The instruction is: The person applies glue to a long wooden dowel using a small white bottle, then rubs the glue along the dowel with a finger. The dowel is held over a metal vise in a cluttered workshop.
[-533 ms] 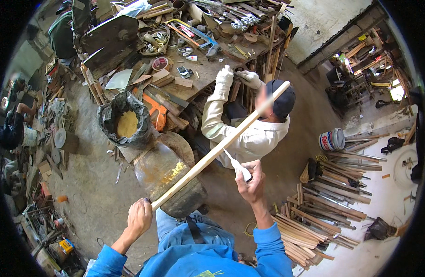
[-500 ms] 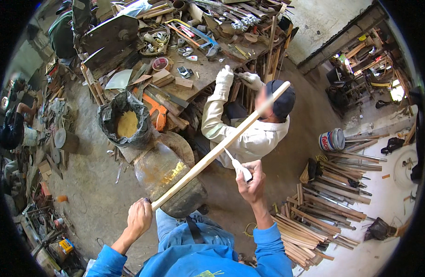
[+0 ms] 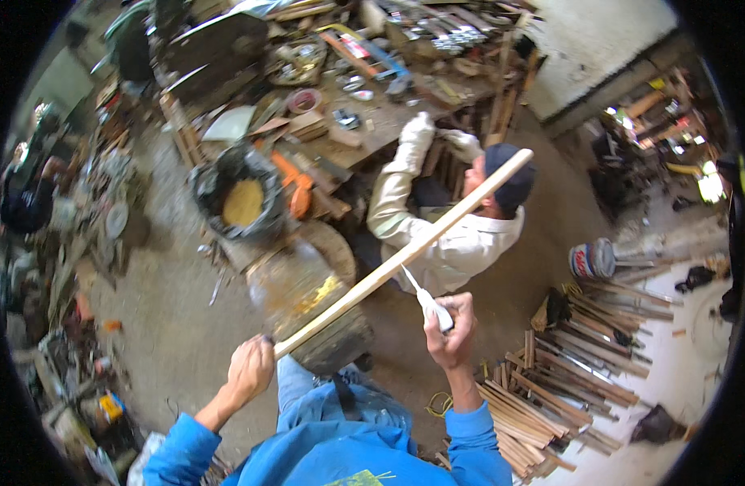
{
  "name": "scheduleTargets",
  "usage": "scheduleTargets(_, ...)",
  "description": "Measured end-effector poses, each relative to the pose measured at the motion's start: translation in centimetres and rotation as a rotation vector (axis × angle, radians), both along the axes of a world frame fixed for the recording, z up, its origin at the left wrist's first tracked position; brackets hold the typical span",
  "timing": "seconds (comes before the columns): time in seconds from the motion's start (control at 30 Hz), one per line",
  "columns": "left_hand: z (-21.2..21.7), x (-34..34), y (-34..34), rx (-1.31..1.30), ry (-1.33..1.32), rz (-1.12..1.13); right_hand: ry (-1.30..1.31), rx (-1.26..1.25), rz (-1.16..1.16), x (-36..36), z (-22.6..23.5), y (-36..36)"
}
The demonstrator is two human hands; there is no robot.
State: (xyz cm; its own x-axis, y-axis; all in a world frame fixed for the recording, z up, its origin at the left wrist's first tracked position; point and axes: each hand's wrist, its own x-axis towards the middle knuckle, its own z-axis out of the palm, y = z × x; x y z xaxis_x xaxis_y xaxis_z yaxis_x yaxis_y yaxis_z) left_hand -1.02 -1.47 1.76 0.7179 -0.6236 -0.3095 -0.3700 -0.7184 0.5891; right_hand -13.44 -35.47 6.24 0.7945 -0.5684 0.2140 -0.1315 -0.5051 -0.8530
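Observation:
My left hand [image 3: 251, 366] is closed around the near end of a long pale wooden stick [image 3: 401, 257], which slants up and away to the right. A small white squeeze bottle [image 3: 431, 306] with a long thin nozzle is gripped in my right hand [image 3: 453, 334]. The nozzle points up and left, its tip at the stick's near side about midway along; whether it touches is too blurred to tell. Beyond the stick a co-worker [image 3: 449, 243] in a cream shirt, dark cap and white gloves sits at the workbench, partly covered by the stick.
A black-lined bin [image 3: 206, 212] with yellowish material stands left of the workbench [image 3: 372, 130], which is heaped with tools and offcuts. Bundled wooden strips [image 3: 514, 425] lie at the lower right, near a white bucket [image 3: 593, 259]. Scrap [image 3: 72, 324] lines the left side.
The view has shifted and blurred, so the surroundings sit slightly farther right. Both hands keep their grips, with the nozzle still at the stick.

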Motion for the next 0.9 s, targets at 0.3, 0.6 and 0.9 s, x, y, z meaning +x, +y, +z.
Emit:
scheduleTargets(0.3,0.7,0.6,-0.5,0.043,0.051,-0.004,0.069,0.100,0.128,-1.3,-1.4,4.9)
scheduleTargets(0.6,1.7,0.7,-1.1,0.049,0.122,0.087,0.048,0.024,0.122,-0.5,-0.9,4.7)
scheduleTargets(0.9,1.4,0.6,-0.9,0.034,0.101,0.074,0.017,0.074,0.297,-1.7,-0.9,7.9)
